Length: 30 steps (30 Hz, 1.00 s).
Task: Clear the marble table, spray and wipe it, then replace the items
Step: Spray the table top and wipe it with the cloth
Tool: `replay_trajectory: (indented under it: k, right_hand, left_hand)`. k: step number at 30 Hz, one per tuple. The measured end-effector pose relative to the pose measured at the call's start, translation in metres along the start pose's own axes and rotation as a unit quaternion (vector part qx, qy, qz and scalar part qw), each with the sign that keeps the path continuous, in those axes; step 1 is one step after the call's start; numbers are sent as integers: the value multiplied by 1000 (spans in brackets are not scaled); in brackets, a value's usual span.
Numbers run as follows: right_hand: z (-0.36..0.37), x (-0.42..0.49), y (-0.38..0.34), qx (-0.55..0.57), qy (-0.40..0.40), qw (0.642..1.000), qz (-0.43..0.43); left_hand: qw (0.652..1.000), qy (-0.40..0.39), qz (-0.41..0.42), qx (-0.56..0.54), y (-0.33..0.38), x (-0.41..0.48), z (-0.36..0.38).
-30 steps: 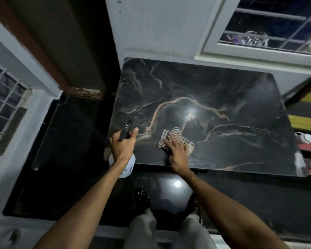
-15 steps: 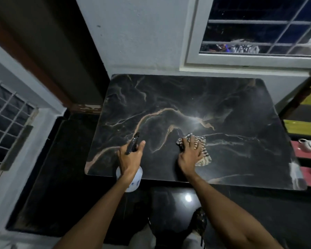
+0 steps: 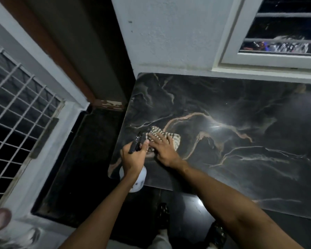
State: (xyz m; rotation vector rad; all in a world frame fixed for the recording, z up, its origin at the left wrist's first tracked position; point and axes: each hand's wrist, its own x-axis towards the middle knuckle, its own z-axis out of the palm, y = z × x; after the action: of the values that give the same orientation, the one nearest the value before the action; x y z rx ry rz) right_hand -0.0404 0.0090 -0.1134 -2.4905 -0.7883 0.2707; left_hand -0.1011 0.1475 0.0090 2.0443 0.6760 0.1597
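The right hand (image 3: 162, 150) lay flat, fingers spread, pressing a striped black-and-cream cloth (image 3: 166, 136) onto the dark marble desk (image 3: 223, 133) near its left edge. Just beside it, touching the cloth's left side, the left hand (image 3: 133, 159) was wrapped around the black trigger head of a white plastic spray bottle (image 3: 139, 182), whose body hung below the wrist at the desk's front left corner. The desk top was black with tan and white veins and carried a bright glare spot to the right of the cloth. Its far edge met a pale plastered wall (image 3: 169, 33), with a white-framed barred window (image 3: 280, 33) above the right part. Left of the desk stood a dark doorway with a brown frame (image 3: 61, 51), and farther left a white metal grille (image 3: 16, 108). The floor below the desk was glossy black tile (image 3: 183, 205).
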Motion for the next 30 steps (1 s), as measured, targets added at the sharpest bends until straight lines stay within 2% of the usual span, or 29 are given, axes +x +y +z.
replay_trajectory:
  k: [1,4,5,6,8,10,11,12,13,15,16,18,20,21,22,23,25,27,28,30]
  right_hand:
    - [-5,13,7,6,22,999,28]
    - [-12,50,7,18,81,975,207]
    - [-6,59,-4,12,79,974,213]
    - [6,68,-21,7,64,983,170]
    - [31,77,-57,-6,-14,1000,5]
    - [34,82,-59,-18,-59,994,-93]
    - [26,85,-49,-24,-42,995,-82]
    - [15,85,-37,-32,-18,999,-34]
    - [4,80,-23,-22,15,999,42]
    - [-13,58,-4,17,93,974,207]
    - [-13,42,-7,22,113,963,244]
    - [-2,5,-28,10,94,975,201]
    - [13,-38,-43,-21,22,996,79]
    - [9,-59,-34,-35,11,998,52]
    - [1,-74,-16,-42,28,997,58]
    - [-9,-86,7,-46,52,991,111]
    - [-38,-116,50,-34,101,954,280]
    - [-56,-142,68,6,152,916,372]
    - [-54,-154,64,18,154,919,364]
    - [-30,-178,39,-8,95,960,264]
  left_hand:
    - [1000,1,-6,-8,-2,9,-6]
    - [999,13,-6,-33,-9,38,-25]
    - [1000,16,6,-25,-11,47,-28]
    - [999,21,16,-19,-15,57,-33]
    - [999,32,29,-18,-16,73,-41]
    - [998,39,41,-14,-16,83,-46]
    - [998,40,47,-14,-17,87,-46]
    - [998,37,50,-16,-17,90,-46]
    - [998,33,52,-21,-16,90,-45]
    - [998,18,45,-27,-10,85,-40]
    - [999,9,39,-27,-6,81,-36]
    - [999,-11,40,-27,3,68,-23]
    - [998,-33,45,-30,16,52,-8]
    - [997,-46,53,-30,23,41,2]
    - [996,-59,56,-30,30,32,10]
    - [995,-68,62,-30,34,23,18]
    - [993,-84,79,-26,45,0,37]
    - [991,-102,88,-22,55,-23,59]
    - [990,-111,89,-16,59,-37,71]
    - [988,-122,94,-6,65,-61,91]
